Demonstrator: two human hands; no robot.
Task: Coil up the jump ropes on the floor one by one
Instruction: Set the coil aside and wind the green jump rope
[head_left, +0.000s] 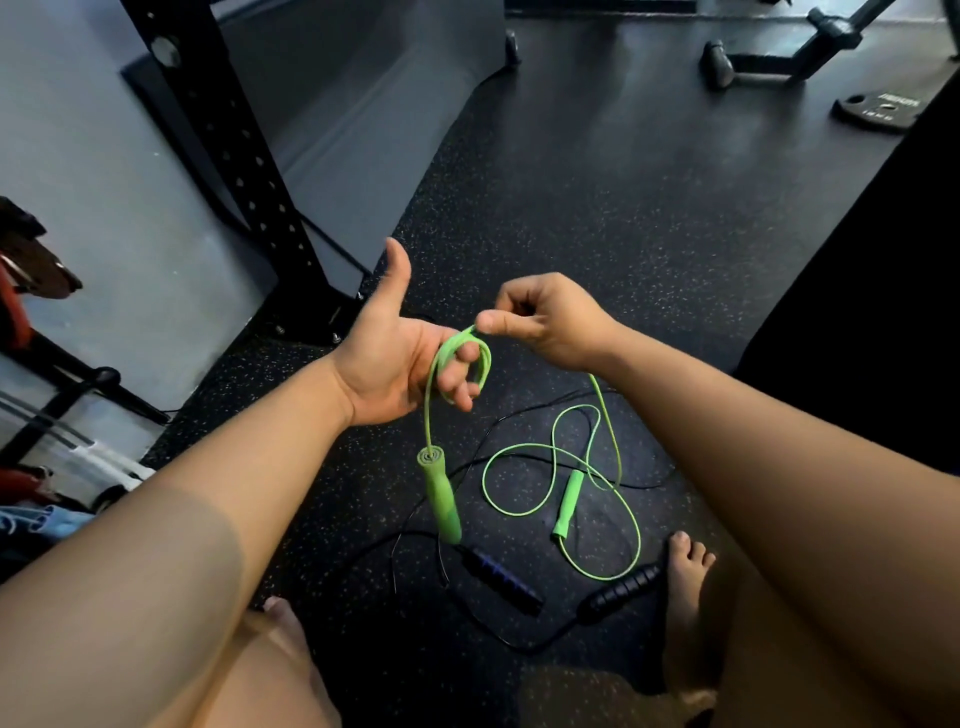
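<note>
Your black jump rope's (501, 579) thin cord nearly vanishes against the dark speckled floor (623, 208); only its two ribbed handles read clearly, lying between your bare feet. Your left hand's (384, 358) fingertips are partly covered by loops of the green jump rope (448, 347) wound round its bent fingers, thumb pointing up. Your right hand (545, 322) is curled, pinching the green cord at the top of those loops. One green handle (441, 499) hangs below your left hand; the other handle (569, 501) lies on the floor among the loose cord.
</note>
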